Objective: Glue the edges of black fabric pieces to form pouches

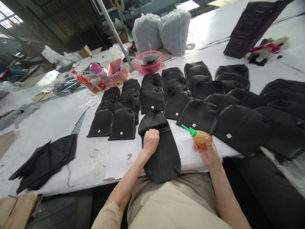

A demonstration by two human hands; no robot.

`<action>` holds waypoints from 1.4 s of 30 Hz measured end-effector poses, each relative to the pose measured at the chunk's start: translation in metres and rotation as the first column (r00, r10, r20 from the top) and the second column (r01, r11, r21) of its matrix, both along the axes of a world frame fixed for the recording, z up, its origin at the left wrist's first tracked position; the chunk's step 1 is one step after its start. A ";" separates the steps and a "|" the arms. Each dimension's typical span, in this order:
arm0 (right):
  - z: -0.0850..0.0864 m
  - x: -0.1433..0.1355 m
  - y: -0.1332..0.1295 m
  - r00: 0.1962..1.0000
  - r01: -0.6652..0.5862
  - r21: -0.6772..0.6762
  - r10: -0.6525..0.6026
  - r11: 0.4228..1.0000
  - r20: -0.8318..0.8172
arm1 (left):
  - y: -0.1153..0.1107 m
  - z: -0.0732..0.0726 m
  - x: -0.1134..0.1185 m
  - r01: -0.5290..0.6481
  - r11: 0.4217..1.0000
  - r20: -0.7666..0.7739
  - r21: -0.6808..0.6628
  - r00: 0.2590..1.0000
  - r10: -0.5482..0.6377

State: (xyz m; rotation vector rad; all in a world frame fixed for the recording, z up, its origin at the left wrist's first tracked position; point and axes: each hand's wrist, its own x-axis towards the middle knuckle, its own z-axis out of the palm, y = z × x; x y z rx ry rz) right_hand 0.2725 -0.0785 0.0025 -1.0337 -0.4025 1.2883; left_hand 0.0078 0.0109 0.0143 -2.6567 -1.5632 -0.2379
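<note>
My left hand (151, 141) is closed on a black leather-like piece (164, 156), pinching near a folded-over upper flap. The piece has rounded ends and lengthwise seams, and its lower end hangs over the table's front edge against my lap. In my right hand (211, 156) is a squeeze bottle (202, 139) of amber liquid, probably glue. Its thin green nozzle points left, toward the black piece but apart from it. Just beyond both hands lie overlapping rows of similar black pieces (152, 97), several with small white tags.
At the left lies a heap of black fabric (50, 159). Farther back are a pink basin (149, 63), a pink box (117, 73), a red-labelled bottle (82, 79) and two white-wrapped bundles (175, 31). A metal pole (116, 35) rises behind the box. A dark stack (252, 28) stands back right.
</note>
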 end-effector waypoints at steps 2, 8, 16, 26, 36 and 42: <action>0.003 -0.001 0.000 1.000 0.014 0.004 -0.014 1.000 0.001 | -0.004 0.012 -0.004 0.000 1.000 0.121 -0.006 0.993 0.000; -0.002 -0.003 -0.003 0.996 0.090 0.002 -0.090 0.996 -0.020 | -0.026 0.064 -0.028 0.042 0.999 0.577 -0.016 0.816 -0.026; -0.010 -0.004 -0.001 0.991 0.117 -0.025 -0.118 0.993 -0.068 | -0.001 0.089 -0.024 0.218 0.891 0.735 -0.398 0.657 0.168; -0.015 0.000 0.002 0.997 0.061 -0.040 -0.063 0.997 -0.043 | 0.038 -0.016 -0.003 0.062 0.937 0.398 -0.345 0.913 0.085; 0.006 -0.005 -0.003 0.995 0.053 0.040 -0.056 0.998 0.077 | 0.029 -0.002 -0.001 0.105 0.987 0.135 -0.119 0.987 -0.088; 0.001 -0.003 -0.001 0.995 -0.004 0.009 0.003 1.000 0.103 | 0.045 0.006 -0.006 0.094 0.968 0.166 -0.231 0.985 -0.057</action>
